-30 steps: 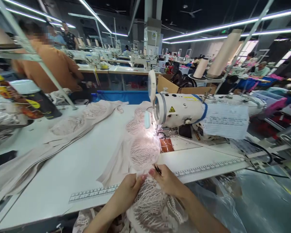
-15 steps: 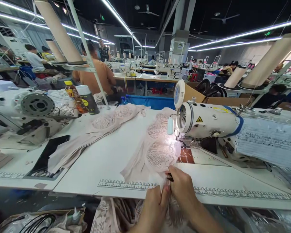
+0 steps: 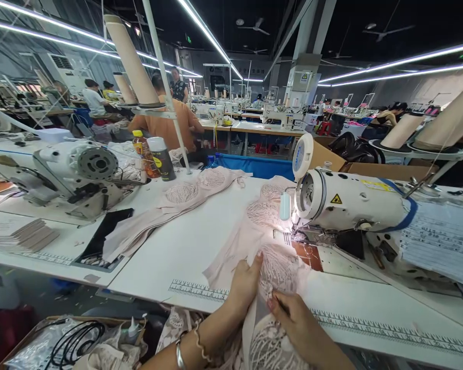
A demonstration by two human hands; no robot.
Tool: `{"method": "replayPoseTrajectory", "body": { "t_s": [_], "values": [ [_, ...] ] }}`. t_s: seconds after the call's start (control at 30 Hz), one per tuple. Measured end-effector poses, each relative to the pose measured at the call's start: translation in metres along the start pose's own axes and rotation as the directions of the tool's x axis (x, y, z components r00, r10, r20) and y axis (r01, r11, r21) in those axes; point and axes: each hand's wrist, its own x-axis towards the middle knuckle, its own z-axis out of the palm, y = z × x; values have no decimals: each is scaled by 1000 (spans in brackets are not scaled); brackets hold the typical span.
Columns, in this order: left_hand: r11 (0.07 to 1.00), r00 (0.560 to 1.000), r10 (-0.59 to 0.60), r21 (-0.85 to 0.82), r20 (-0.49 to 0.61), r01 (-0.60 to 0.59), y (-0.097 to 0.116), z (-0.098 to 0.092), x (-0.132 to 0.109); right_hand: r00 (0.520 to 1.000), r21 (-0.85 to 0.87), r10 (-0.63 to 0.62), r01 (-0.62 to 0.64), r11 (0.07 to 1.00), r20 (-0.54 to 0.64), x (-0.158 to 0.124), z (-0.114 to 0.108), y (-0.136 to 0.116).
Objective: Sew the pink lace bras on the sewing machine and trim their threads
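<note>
Two grips show: a left grip and a right grip. One arm wears two wristbands. The worktop carries two runs of pale lace fabric, and the left-hand run has two lace cups. Nearby are two sewing machines and four thread cones, two per side. There is one yellow-capped bottle, one can, one written sheet, one warning triangle and one dropper bottle. Machines farther back are too small to count.
</note>
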Motion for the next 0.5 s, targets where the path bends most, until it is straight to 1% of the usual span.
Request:
{"method": "replayPoseTrajectory", "body": {
  "t_s": [0.07, 0.17, 0.3, 0.37, 0.4, 0.5],
  "values": [
    [1000, 1000, 12, 18, -19, -12, -3, 2, 2, 999, -67, -50, 50, 997, -8, 1, 12, -1],
    [999, 999, 36, 25, -31, -35, -6, 2, 1, 985, -125, -141, 129, 984, -96, 7, 30, -2],
    [997, 996, 77, 20, -45, -76, -8, 1, 0, 928, -226, -274, 219, 949, -254, 18, 44, -4],
    [996, 995, 88, 32, -52, -86, -10, 1, 1, 900, -255, -309, 235, 938, -307, 20, 45, -4],
    [995, 994, 93, 43, -51, -91, -11, 0, 2, 895, -258, -314, 237, 937, -316, 19, 44, -4],
    [989, 992, 120, 93, -26, -117, -14, -6, 1, 917, -220, -259, 198, 955, -303, 11, 35, 0]
  ]
}}
